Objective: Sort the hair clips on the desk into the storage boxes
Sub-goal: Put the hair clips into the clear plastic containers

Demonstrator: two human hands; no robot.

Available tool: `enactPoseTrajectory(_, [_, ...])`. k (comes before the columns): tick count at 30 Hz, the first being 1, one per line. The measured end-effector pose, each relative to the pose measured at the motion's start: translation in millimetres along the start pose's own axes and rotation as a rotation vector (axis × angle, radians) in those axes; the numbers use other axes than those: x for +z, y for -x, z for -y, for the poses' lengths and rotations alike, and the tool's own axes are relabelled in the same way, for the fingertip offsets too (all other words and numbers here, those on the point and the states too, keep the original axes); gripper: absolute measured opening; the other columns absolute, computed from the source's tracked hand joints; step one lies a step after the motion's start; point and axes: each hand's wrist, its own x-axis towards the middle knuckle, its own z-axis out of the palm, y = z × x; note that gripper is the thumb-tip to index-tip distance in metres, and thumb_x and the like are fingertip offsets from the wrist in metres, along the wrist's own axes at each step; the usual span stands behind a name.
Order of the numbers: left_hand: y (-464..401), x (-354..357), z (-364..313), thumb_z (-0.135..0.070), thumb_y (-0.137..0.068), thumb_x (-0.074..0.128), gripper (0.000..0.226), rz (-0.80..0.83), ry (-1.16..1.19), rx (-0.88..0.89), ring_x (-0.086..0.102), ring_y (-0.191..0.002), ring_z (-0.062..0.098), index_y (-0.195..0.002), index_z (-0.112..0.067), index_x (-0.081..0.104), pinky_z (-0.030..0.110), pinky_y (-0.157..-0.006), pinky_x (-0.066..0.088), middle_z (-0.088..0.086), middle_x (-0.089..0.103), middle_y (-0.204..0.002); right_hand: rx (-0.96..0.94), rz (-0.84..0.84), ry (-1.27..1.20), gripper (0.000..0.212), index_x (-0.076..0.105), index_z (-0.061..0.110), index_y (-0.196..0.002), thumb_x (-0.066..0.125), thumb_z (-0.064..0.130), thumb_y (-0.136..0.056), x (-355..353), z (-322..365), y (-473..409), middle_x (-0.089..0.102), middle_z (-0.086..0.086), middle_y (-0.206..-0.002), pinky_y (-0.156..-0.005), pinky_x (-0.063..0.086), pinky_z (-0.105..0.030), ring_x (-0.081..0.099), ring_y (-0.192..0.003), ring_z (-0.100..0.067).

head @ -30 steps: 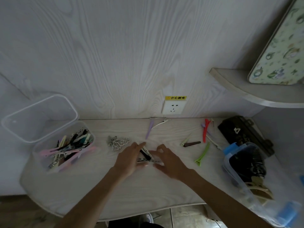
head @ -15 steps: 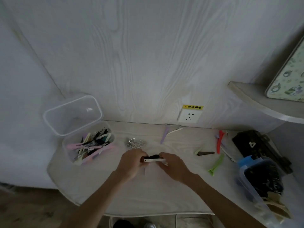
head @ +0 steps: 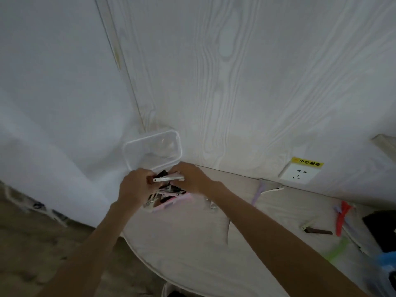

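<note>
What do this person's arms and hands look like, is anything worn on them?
Both forearms are bare as far as the picture shows, with no sleeves in view. The left hand and right hand wear no gloves, and no watch, bracelet or ring shows on the visible parts. The fingers are mostly hidden, so nails cannot be made out.

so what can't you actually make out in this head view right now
- Clear storage box: mostly hidden behind both hands; only part of the clip pile shows.
- Left hand and right hand: they hold a white clip with dark clips; the count is unclear.
- Green clip: motion-blurred.
- Blue-lidded box: cut off by the right edge.
</note>
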Motion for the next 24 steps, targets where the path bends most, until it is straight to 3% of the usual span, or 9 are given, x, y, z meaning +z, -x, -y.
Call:
enactPoseTrajectory(2, [0,10,13,-0.033,-0.074,0.073,0.042,0.132,-0.03,-0.062,0.064,-0.101,0.019,-0.114,-0.024,0.063,0.032,-0.084,0.049,-0.004,0.069,-0.106,0.018,0.123,0.094,0.044,0.05,0.017,-0.13,0.06,0.019,-0.087,1,-6,-5,0.05,-0.006,-0.135,-0.105,0.033,-0.033,0.044,-0.126,-0.023])
enactPoseTrajectory(4, [2,17,21,-0.029,-0.076,0.072,0.045,0.146,-0.059,-0.062,0.062,-0.105,0.017,-0.119,-0.029,0.058,0.032,-0.088,0.049,-0.007,0.067,-0.112,0.018,0.103,0.143,0.045,0.046,0.023,-0.133,0.057,0.022,-0.089,-5,-17,2,0.046,-0.001,-0.14,-0.107,0.029,-0.032,0.038,-0.13,-0.019])
enactPoseTrajectory(8, [13,20,-7,-0.025,-0.082,0.064,0.019,-0.101,-0.005,0.063,0.064,-0.095,0.015,-0.101,-0.028,0.065,0.028,-0.075,0.047,-0.007,0.067,-0.099,0.036,-0.266,0.075,0.026,0.061,0.023,-0.114,0.051,0.017,-0.091,-23,-60,52,0.062,0.004,-0.118,-0.096,0.038,-0.026,0.052,-0.113,-0.014])
enactPoseTrajectory(10, [21,30,-36,-0.03,-0.084,0.061,0.01,-0.102,0.02,0.157,0.066,-0.089,0.013,-0.089,-0.026,0.068,0.023,-0.068,0.043,-0.008,0.07,-0.091,0.092,-0.427,0.141,0.023,0.066,0.021,-0.099,0.051,0.011,-0.086,-29,-95,86,0.068,0.002,-0.1,-0.085,0.049,-0.033,0.06,-0.097,-0.019])
enactPoseTrajectory(12, [30,51,-66,-0.039,-0.085,0.058,0.02,0.024,-0.024,0.251,0.066,-0.085,0.011,-0.086,-0.022,0.069,0.021,-0.067,0.042,-0.007,0.072,-0.088,0.21,-0.399,0.234,0.028,0.067,0.019,-0.097,0.049,0.003,-0.082,-35,-131,121,0.068,-0.002,-0.098,-0.081,0.051,-0.035,0.061,-0.096,-0.024])
enactPoseTrajectory(14, [40,80,-90,-0.051,-0.083,0.056,0.034,0.231,-0.102,0.317,0.067,-0.087,0.014,-0.086,-0.019,0.069,0.023,-0.073,0.046,-0.004,0.072,-0.09,0.292,-0.298,0.333,0.045,0.063,0.016,-0.108,0.052,-0.006,-0.071,-36,-162,149,0.066,-0.008,-0.111,-0.081,0.054,-0.039,0.06,-0.105,-0.029])
enactPoseTrajectory(17, [55,127,-108,-0.058,-0.079,0.058,0.042,0.462,-0.225,0.312,0.063,-0.097,0.021,-0.088,-0.018,0.066,0.028,-0.082,0.045,0.001,0.069,-0.099,0.449,-0.114,0.494,0.083,0.055,0.016,-0.12,0.071,-0.005,-0.041,-26,-192,177,0.062,-0.017,-0.12,-0.053,0.057,-0.044,0.064,-0.099,-0.041])
enactPoseTrajectory(19, [60,147,-108,-0.052,-0.08,0.06,0.036,0.514,-0.228,0.308,0.06,-0.103,0.023,-0.095,-0.019,0.061,0.029,-0.084,0.043,0.002,0.066,-0.106,0.492,-0.127,0.538,0.086,0.062,0.014,-0.118,0.076,-0.002,-0.035,-18,-190,186,0.062,-0.018,-0.122,-0.044,0.054,-0.039,0.066,-0.092,-0.041])
enactPoseTrajectory(24, [51,162,-123,-0.031,-0.09,0.049,0.022,0.38,-0.179,0.357,0.058,-0.106,0.023,-0.104,-0.019,0.059,0.031,-0.084,0.045,0.002,0.065,-0.109,0.375,-0.249,0.275,0.06,0.052,0.016,-0.127,0.048,-0.008,-0.072,4,-158,214,0.044,-0.016,-0.135,-0.073,0.052,-0.04,0.051,-0.105,-0.036])
